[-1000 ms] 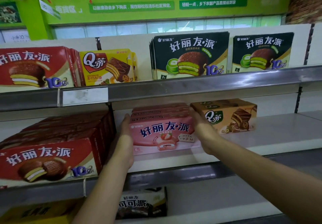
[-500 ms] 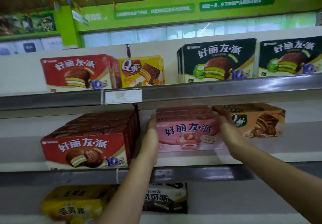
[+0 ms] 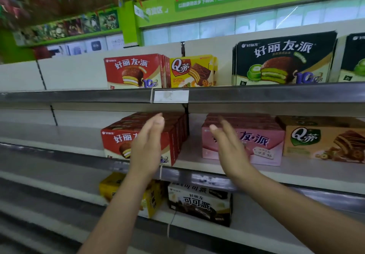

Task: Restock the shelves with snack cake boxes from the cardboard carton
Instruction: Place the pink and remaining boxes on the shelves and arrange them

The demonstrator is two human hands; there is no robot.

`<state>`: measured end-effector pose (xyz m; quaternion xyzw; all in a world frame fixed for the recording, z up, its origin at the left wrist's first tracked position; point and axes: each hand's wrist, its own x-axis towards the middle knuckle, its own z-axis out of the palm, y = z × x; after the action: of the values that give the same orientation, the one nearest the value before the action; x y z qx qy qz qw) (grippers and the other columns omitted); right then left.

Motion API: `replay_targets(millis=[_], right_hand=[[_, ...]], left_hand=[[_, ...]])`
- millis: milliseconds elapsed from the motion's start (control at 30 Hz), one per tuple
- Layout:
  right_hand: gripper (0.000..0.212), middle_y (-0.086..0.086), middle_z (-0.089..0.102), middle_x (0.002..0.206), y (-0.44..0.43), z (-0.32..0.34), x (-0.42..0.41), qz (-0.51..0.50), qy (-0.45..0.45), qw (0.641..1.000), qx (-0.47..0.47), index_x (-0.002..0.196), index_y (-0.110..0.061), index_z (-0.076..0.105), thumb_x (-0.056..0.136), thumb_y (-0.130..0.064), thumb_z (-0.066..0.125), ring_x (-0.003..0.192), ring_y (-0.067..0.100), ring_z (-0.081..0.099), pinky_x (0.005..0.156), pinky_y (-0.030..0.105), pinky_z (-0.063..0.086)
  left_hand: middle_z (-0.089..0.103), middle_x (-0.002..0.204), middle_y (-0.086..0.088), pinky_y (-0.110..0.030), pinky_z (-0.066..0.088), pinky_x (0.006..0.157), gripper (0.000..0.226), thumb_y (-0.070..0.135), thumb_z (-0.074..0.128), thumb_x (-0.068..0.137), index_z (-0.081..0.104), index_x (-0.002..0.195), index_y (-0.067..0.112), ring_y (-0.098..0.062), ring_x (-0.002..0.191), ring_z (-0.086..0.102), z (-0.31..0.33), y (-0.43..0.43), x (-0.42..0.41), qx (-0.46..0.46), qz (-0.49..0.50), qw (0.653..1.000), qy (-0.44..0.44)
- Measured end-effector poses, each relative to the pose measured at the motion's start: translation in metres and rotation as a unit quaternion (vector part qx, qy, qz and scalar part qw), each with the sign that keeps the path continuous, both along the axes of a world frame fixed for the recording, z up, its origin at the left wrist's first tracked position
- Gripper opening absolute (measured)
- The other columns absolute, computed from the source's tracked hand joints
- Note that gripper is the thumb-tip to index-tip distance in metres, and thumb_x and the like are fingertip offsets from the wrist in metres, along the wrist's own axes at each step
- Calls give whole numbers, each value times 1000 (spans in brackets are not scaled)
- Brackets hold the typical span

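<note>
so the pink snack cake boxes sit stacked on the middle shelf, with red boxes across a gap to their left and a tan box just beside them on the right. both hands are empty with fingers straight: right hand floats in front of the pink stack's left end, left hand further left, over the red ones. looks to me like this placement is done. the cardboard carton isn't in view, so the next move means turning to find it and grabbing another box.
</note>
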<state>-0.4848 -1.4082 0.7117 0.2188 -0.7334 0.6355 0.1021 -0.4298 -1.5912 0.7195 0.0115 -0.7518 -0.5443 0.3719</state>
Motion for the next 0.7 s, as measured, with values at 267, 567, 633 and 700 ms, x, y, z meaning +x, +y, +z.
replay_targets(millis=[267,567,633,700], right_hand=[[66,-4,26,165,-62,4,-2,61,-28,998,-7,161,-22,24,105,-49,44,153,16,23,124,42,22],[51,1,61,129,-117,9,-45,39,-149,987,-34,140,-22,50,103,-55,41,116,22,56,101,36,39],[36,-1,67,111,-128,11,-59,30,-181,981,-63,126,-30,53,104,-55,38,96,18,62,91,33,42],[40,-2,71,92,-138,15,-68,29,-205,974,-93,118,-25,58,106,-55,33,76,12,66,72,28,45]], left_hand=[[73,116,3,-50,53,99,67,78,34,89,63,127,32,-19,111,68,-3,-57,12,-2,81,995,-61],[66,109,6,-12,39,77,46,50,31,108,51,140,23,7,89,58,4,-153,-2,-46,147,983,-96],[56,145,-5,-31,35,102,60,57,32,105,46,149,19,-14,128,51,5,-191,-20,-20,132,985,-112],[42,159,-7,-45,24,118,69,64,31,102,42,153,19,-24,147,34,10,-225,-39,62,93,986,-127]])
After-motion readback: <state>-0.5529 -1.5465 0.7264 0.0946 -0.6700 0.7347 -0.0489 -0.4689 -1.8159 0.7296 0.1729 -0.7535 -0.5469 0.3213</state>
